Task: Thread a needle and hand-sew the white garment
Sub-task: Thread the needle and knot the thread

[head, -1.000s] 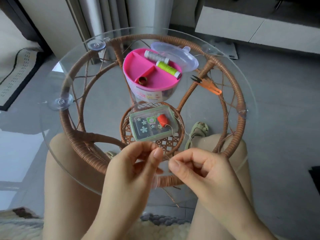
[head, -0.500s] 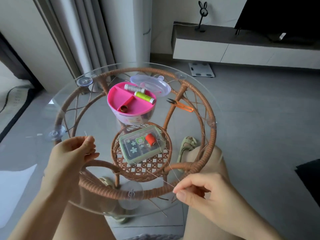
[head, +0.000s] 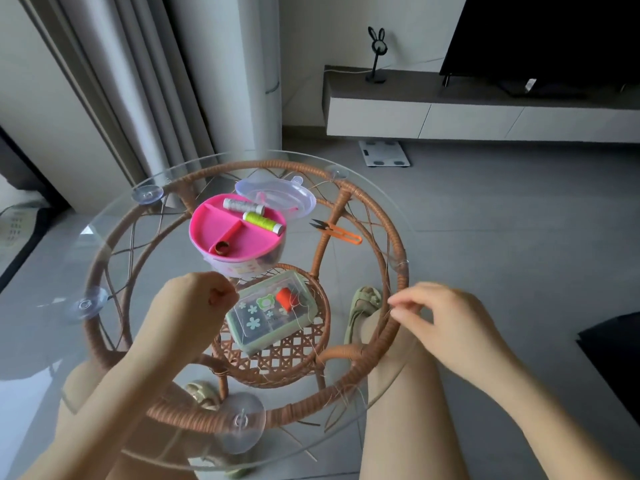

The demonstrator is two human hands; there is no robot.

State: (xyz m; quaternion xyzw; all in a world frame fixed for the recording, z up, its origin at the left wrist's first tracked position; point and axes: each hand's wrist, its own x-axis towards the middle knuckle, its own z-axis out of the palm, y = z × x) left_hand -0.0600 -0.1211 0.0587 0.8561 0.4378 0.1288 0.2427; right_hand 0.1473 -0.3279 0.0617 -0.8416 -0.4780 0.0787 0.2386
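Note:
My left hand (head: 194,306) is closed in a fist above the glass table (head: 114,216), pinching what looks like a thin needle at its thumb side. My right hand (head: 443,320) hovers at the table's right rim, thumb and forefinger pinched on a fine pale thread, with the other fingers spread. The thread is barely visible between the hands. Between them lies a green sewing case (head: 256,327) holding an orange spool (head: 285,296). The white garment is not in view.
A pink round sewing box (head: 221,230) holds a grey spool (head: 242,204), a green spool (head: 262,221) and a thimble (head: 219,247), its clear lid (head: 280,195) open behind. Orange snips (head: 341,233) lie to the right. My knees are under the table.
My hands, first together at the front edge, pulled apart. The left hand has since swung back to the centre and the right has risen to the right rim. The camera has tilted up.

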